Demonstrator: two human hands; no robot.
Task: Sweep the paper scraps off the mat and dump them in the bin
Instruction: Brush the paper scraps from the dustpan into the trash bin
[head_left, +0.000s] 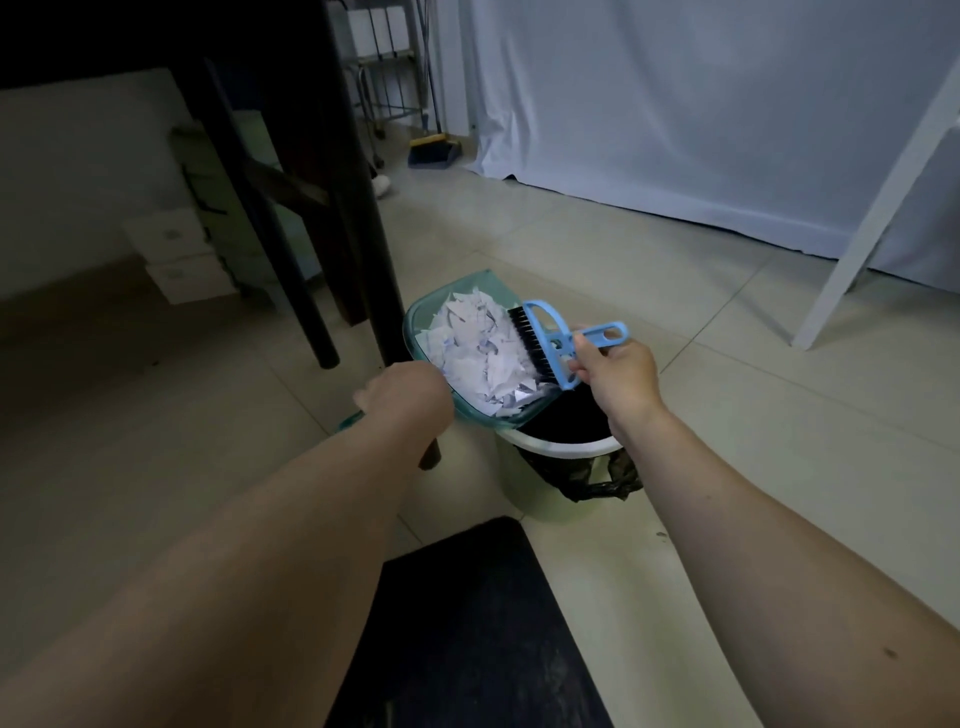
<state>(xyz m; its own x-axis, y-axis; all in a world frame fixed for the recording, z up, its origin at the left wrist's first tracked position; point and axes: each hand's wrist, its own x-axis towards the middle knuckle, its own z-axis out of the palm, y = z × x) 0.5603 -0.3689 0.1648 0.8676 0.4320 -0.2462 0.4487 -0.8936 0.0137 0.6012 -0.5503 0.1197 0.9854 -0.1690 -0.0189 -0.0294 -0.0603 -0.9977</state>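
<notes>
My left hand (402, 397) grips the handle of a clear teal dustpan (415, 325), held tilted over the bin. A heap of white paper scraps (478, 353) fills the pan. My right hand (615, 376) holds a light blue hand brush (550, 338) by its handle, its black bristles pressed against the right side of the scrap heap. Below the pan stands a white bin (550, 467) with a black liner, its mouth partly covered by the pan. The black mat (467, 639) lies on the floor just in front of me.
Dark table legs (358, 208) stand left of the bin, one right beside my left hand. A white slanted frame leg (878, 208) rises at the right. White boxes (176, 260) sit under the table. A broom and dustpan (434, 150) lean by the white curtain at the back.
</notes>
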